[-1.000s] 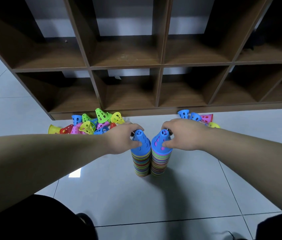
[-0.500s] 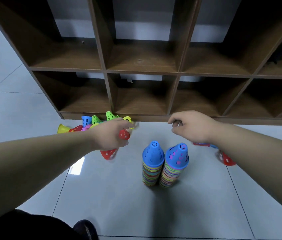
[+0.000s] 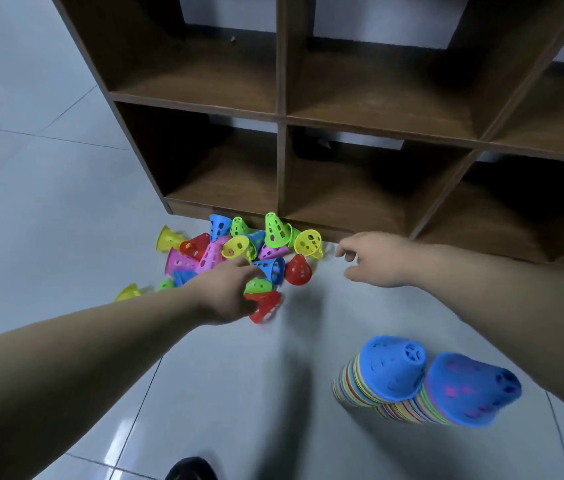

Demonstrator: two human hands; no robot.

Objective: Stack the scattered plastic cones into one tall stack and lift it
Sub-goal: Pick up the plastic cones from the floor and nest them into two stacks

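Your hands have left the two blue-topped stacks point(image 3: 412, 382) standing near your right arm: left hand point(image 3: 225, 292) now closes on a red cone point(image 3: 266, 306) beside the pile point(image 3: 239, 247), right hand point(image 3: 374, 259) half-open and empty, so gathering resumes.

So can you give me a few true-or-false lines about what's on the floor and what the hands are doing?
1. Two stacks of cones stand on the floor, each topped by a blue cone. True; the second blue top is beside it.
2. The loose cone pile lies inside a shelf compartment. False: it lies on the floor in front of the shelf.
3. The left hand is at a red cone. True.
4. The right hand holds a yellow cone. False: it is open and empty.
5. All loose cones are blue. False: green, yellow, pink and red show too.
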